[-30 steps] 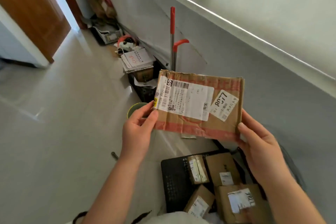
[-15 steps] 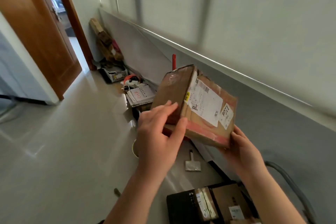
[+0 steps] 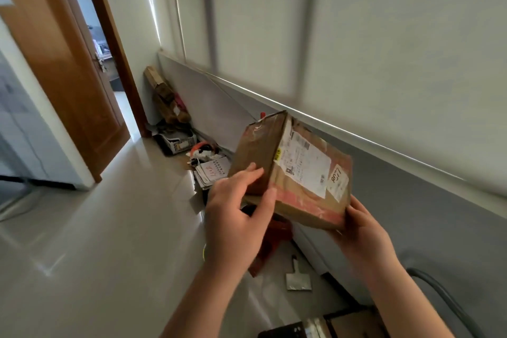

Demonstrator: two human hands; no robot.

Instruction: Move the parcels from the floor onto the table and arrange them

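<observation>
Head view: at centre the left hand (image 3: 236, 217) grips the brown end of the parcel (image 3: 290, 170), lifted in the air; the right hand (image 3: 362, 230) holds its lower corner. At bottom right other parcels (image 3: 351, 324) wait; much remains, I think.

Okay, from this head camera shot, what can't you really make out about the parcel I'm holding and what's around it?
- Shipping label on the parcel: head view, print too small and blurred to read.
- Right hand: its fingers are hidden under the parcel.
- Parcel's near lower corner: covered by the left hand.
- Floor parcels: cut off by the bottom edge.
- Table: outside the frame.
</observation>
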